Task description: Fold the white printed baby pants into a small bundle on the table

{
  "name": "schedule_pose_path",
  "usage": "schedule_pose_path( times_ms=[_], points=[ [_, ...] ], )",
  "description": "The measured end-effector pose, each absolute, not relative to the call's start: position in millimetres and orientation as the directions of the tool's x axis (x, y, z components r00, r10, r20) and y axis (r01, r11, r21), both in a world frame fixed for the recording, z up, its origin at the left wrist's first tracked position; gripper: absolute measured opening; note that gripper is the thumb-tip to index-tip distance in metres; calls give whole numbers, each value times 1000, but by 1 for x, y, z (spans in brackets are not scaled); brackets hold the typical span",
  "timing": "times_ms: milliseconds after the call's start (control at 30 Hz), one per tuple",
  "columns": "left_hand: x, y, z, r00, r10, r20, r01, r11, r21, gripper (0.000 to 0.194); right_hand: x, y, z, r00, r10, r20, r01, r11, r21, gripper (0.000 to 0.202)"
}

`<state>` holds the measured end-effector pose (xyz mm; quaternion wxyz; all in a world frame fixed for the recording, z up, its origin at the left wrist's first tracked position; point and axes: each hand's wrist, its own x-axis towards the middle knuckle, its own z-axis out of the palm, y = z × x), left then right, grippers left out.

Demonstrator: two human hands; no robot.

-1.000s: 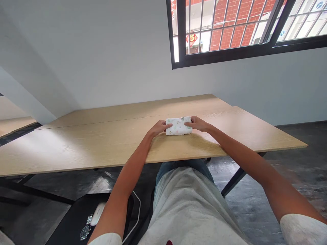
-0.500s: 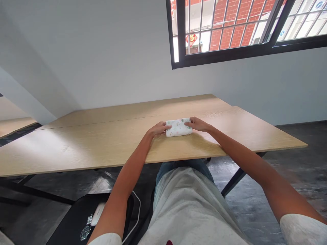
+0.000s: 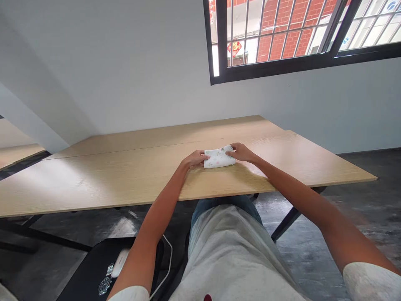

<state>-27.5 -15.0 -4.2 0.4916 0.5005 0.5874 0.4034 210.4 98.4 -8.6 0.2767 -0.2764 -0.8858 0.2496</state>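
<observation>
A folded white cloth [image 3: 218, 159] with a small green and pink print is held low over the wooden table [image 3: 125, 179], near its front edge. My left hand [image 3: 196, 158] grips the cloth's left end, thumb on top and fingers behind or beneath it. At the opposite end, my right hand [image 3: 240, 152] pinches the upper right corner with its thumb on the printed face. Whether the cloth's underside touches the tabletop is hard to tell. The fingertips behind it are hidden.
Left of my legs is a black chair [image 3: 84, 276] bearing a metal wristwatch [image 3: 105, 284] and a white case [image 3: 120, 262]. A white cable [image 3: 171, 251] hangs beside it. A wall and a barred window [image 3: 275, 33] stand behind the table.
The cloth's upper edge now sags slightly in the middle, with its right corner bent. Both hands keep nearly the same place at its ends.
</observation>
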Motion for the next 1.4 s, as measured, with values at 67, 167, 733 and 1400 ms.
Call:
schedule_pose_path(
  times_ms=[67,167,733,1400],
  points=[
    [-24,-16,-5,-54,987,-151,212,159,964,22,210,99,-10,-687,624,373,353,735,-579,17],
    [-20,-15,-7,-111,991,-71,257,97,961,19,209,101,-12,-666,630,400,363,742,-563,27],
    [-23,-4,-15,83,940,332,790,-265,553,40,205,107,-13,-777,556,294,362,777,-514,23],
    [-29,-11,-4,-321,902,288,811,104,576,40,209,100,-15,-683,434,588,265,897,-354,17]
  ],
)
